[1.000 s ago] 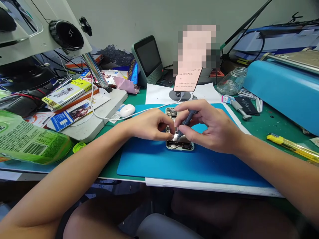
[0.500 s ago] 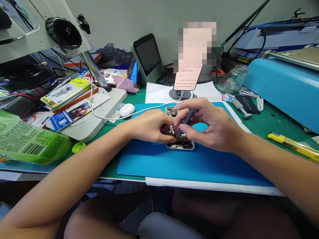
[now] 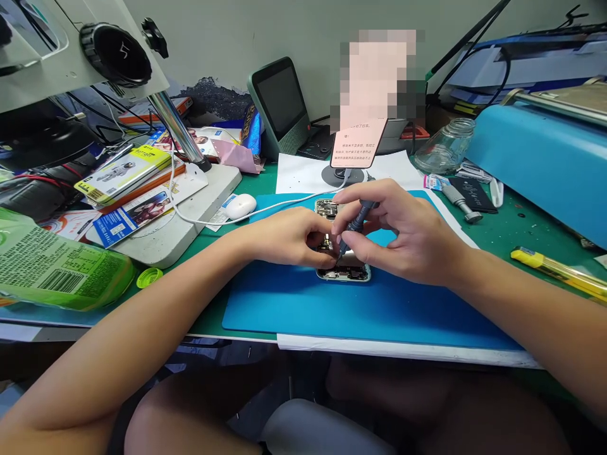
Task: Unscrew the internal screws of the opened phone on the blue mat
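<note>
An opened phone [image 3: 345, 273] with its inner parts exposed lies on the blue mat [image 3: 284, 303]. My right hand [image 3: 403, 230] is closed round a dark screwdriver [image 3: 356, 222], tilted with its tip down at the lower part of the phone. Over the phone's left side rests my left hand [image 3: 296, 237], its thumb and fingertips bent close to the screwdriver tip. Whatever those fingertips pinch, if anything, is too small or hidden to make out. Both hands cover much of the phone's middle.
Behind the mat, a lit phone [image 3: 358, 145] stands on a round stand with a white cable. A microscope base [image 3: 184, 237] and green packet [image 3: 61, 265] are at left. On the right are a glass jar [image 3: 446, 148], blue machine [image 3: 535, 158] and yellow cutter [image 3: 559, 272].
The whole view has shifted slightly. Both hands keep nearly the same pose at the opened phone, and the screwdriver is still in my right hand.
</note>
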`<state>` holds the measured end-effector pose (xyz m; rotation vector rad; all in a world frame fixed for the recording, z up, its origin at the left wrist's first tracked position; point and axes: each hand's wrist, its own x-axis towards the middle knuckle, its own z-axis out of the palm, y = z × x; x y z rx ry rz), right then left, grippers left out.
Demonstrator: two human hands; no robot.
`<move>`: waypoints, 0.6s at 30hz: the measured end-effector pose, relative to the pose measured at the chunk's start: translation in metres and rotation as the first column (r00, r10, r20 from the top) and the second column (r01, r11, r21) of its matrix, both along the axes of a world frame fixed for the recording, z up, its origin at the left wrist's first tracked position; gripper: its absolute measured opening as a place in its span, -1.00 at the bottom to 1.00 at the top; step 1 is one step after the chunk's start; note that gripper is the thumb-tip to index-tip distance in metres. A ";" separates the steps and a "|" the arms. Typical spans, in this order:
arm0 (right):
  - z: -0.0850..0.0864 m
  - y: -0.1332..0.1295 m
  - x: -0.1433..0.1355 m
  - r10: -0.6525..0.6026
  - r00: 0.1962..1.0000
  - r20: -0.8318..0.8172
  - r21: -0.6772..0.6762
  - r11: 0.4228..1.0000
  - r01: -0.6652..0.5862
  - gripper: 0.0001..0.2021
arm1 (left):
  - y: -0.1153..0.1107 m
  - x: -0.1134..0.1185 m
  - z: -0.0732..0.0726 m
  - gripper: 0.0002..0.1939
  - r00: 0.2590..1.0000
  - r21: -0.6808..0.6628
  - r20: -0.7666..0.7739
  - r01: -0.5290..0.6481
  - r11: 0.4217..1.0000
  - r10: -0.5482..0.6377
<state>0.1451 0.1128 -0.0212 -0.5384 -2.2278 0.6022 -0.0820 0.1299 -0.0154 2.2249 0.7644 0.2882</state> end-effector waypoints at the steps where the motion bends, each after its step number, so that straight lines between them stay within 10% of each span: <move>1: 0.000 0.000 0.000 0.002 1.000 0.000 0.001 1.000 -0.002 -0.61 | 0.000 0.000 0.000 -0.88 1.000 -0.011 -0.003 -0.003 1.000 0.003; 18: -0.002 0.004 0.002 0.023 0.999 -0.047 0.002 1.000 -0.023 -0.62 | 0.003 -0.001 -0.002 -0.86 0.997 -0.216 0.076 0.022 0.976 -0.005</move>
